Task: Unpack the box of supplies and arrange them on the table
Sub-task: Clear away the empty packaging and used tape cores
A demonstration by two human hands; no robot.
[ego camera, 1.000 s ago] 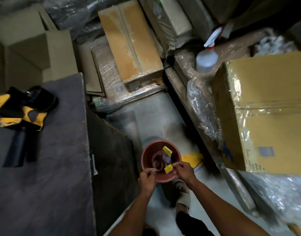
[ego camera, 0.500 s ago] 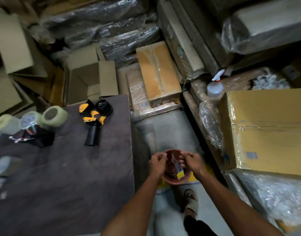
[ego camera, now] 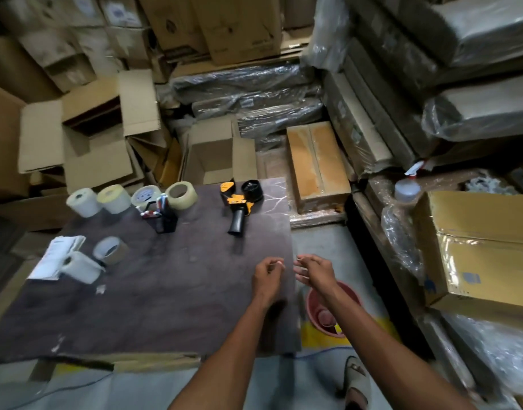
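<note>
My left hand hovers over the right edge of the dark table, fingers loosely curled, nothing visible in them. My right hand hangs just past that edge, above the red bucket on the floor, fingers relaxed and empty. Along the table's far side stand several tape rolls, a black tape holder and a yellow-and-black tape dispenser. A small tape roll, a white roll and a folded paper lie at the left.
An open carton stands behind the table, with more open cartons to its left. Wrapped stacks and a large taped box crowd the right, with a spray bottle beside it. My sandalled foot is on the grey floor.
Both hands have risen from the red bucket to the table's right edge. The packet with the yellow tag is no longer in them. The view has tilted up and left over the table.
</note>
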